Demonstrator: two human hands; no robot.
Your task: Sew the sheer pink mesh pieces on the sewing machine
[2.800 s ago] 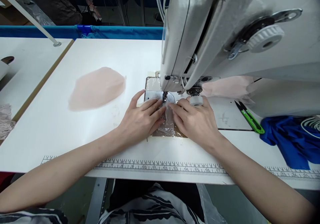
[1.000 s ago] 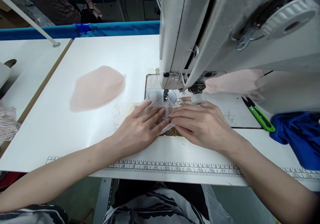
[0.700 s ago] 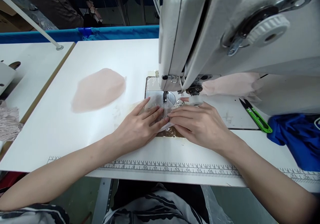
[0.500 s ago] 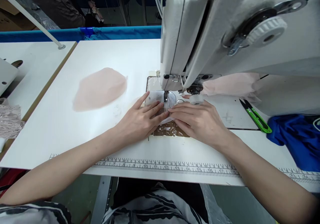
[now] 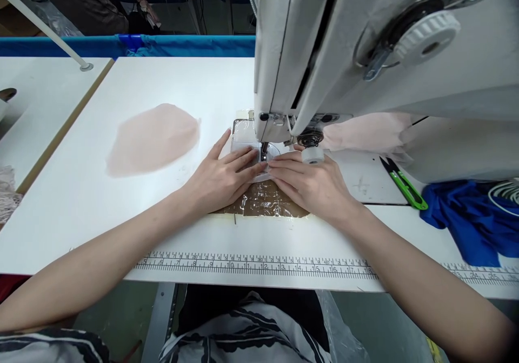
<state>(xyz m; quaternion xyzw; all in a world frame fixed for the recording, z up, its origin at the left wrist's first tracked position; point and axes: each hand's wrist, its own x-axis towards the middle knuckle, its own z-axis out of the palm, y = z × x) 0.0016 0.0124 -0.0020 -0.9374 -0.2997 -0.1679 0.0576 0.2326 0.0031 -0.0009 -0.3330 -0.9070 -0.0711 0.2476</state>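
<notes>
Sheer fabric piece (image 5: 263, 173) lies pinned under flat, unclenched left hand (image 5: 219, 179) and right hand (image 5: 312, 185).

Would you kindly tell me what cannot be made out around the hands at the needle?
Head view:
- Small sheer piece: mostly covered by left hand and right hand.
- Needle: tip hidden behind the sewing machine head.
- Pink fabric: partly behind the machine.
- Blue cloth: blurred.
</notes>
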